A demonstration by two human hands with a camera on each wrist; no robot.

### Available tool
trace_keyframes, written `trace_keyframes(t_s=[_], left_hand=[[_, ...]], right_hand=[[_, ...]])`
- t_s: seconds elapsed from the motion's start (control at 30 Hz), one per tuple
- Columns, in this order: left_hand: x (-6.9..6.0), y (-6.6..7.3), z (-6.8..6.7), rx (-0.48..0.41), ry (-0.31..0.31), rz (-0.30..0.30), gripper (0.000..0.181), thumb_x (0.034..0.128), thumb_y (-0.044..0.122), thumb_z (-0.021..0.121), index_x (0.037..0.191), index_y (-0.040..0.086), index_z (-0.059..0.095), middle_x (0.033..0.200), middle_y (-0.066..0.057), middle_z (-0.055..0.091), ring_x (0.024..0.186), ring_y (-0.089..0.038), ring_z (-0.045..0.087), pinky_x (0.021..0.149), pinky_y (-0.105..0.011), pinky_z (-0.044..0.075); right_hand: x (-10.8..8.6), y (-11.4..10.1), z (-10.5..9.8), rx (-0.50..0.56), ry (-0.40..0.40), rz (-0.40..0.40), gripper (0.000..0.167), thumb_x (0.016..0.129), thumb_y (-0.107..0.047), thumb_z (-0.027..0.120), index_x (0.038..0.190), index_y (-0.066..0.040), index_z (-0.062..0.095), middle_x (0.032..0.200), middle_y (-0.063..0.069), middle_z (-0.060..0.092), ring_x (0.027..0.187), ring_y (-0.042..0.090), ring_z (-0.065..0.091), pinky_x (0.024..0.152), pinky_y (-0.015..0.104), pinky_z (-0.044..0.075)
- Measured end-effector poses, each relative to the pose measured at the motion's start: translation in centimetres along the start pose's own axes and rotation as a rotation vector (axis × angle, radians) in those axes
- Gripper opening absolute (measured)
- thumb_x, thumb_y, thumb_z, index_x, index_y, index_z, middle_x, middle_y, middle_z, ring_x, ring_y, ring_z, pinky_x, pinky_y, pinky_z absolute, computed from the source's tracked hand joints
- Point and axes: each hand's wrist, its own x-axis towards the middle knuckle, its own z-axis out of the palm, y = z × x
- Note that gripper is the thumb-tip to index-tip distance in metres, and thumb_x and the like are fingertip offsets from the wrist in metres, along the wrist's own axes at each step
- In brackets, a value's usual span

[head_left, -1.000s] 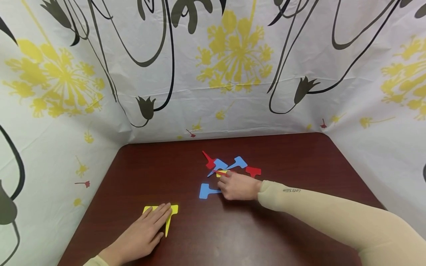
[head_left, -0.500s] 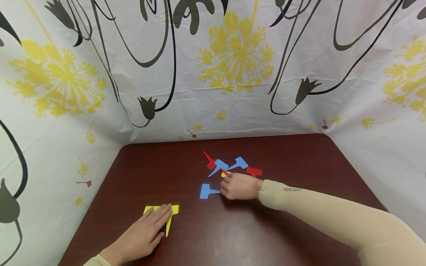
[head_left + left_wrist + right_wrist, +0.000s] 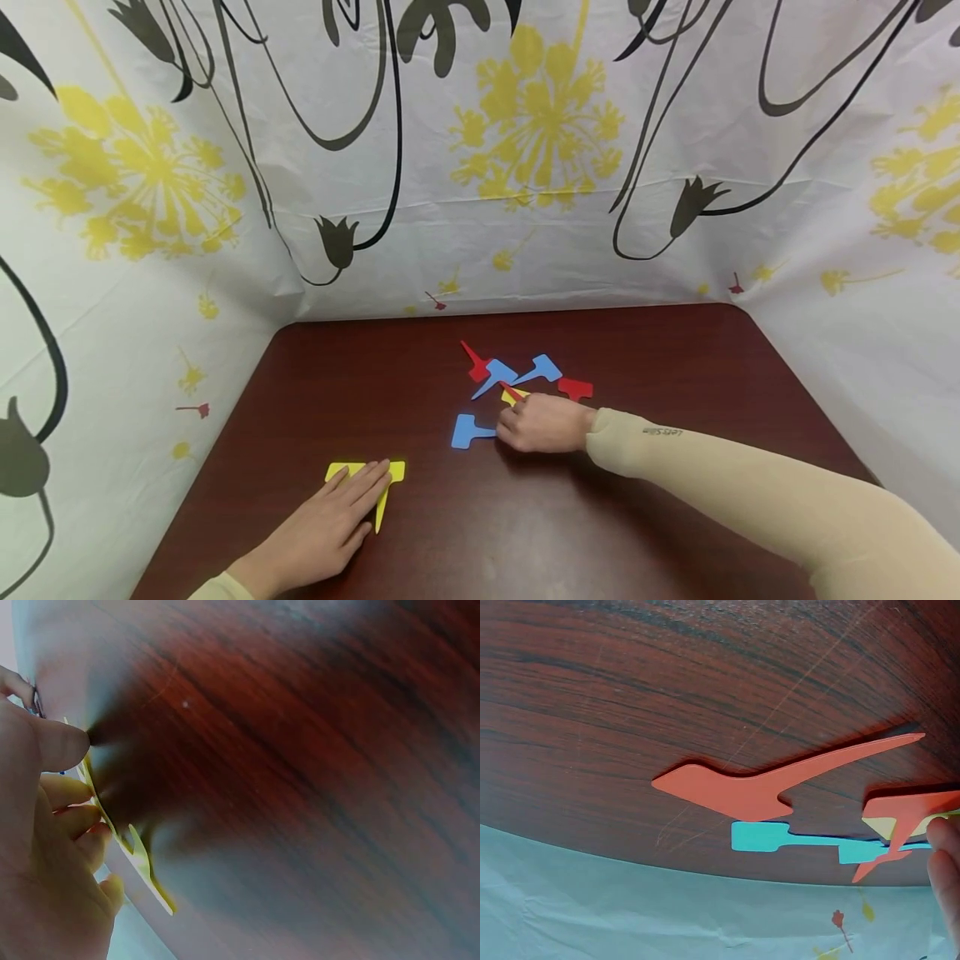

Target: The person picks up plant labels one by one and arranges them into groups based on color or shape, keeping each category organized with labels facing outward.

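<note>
My left hand (image 3: 315, 529) lies with its fingers extended over yellow T-shaped tags (image 3: 396, 472), whose heads and one stem show around it. In the left wrist view, a yellow tag (image 3: 142, 864) lies at the fingertips of my left hand (image 3: 45, 825). My right hand (image 3: 546, 423), fingers curled, pinches a yellow tag (image 3: 512, 396) at the pile. In the right wrist view, my fingers (image 3: 945, 855) meet the yellow tag (image 3: 881, 826), partly covered by a red tag (image 3: 911, 806). The far end of the pinch is hidden.
Around the right hand are a blue tag (image 3: 465, 432) to its left, two blue tags (image 3: 495, 375) (image 3: 542, 367) beyond, a red tag (image 3: 477, 367) and another red one (image 3: 575, 388). Patterned cloth (image 3: 480, 275) hangs past the dark tabletop's (image 3: 375, 383) far edge.
My right hand has shifted slightly right, and the yellow tag and the red one over it have moved right with it. The left hand stays on its yellow tags.
</note>
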Motion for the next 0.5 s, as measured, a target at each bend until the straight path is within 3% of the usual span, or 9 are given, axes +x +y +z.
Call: trace_keyframes(t_s=[0.3,0.5], left_hand=[[0.2,0.1,-0.5,0.000,-0.015,0.006,0.061,0.0972,0.021,0.064,0.152,0.005,0.044,0.161,-0.009,0.035,0.144,-0.027,0.038,0.109,-0.054,0.039],[0.2,0.2,-0.7,-0.014,-0.022,0.013,0.061,0.0972,0.020,0.064,0.152,0.004,0.043,0.160,-0.011,0.035,0.144,-0.028,0.039,0.108,-0.054,0.039]], right_hand=[[-0.4,0.7,-0.9,0.001,0.035,0.014,0.038,0.082,-0.033,0.085,0.108,-0.013,0.064,0.098,0.003,0.070,0.086,0.017,0.071,0.079,0.034,0.059],[-0.8,1.2,-1.3,0.055,0.093,0.068,0.034,0.085,-0.029,0.083,0.108,-0.012,0.065,0.098,0.003,0.070,0.087,0.016,0.069,0.081,0.035,0.059]])
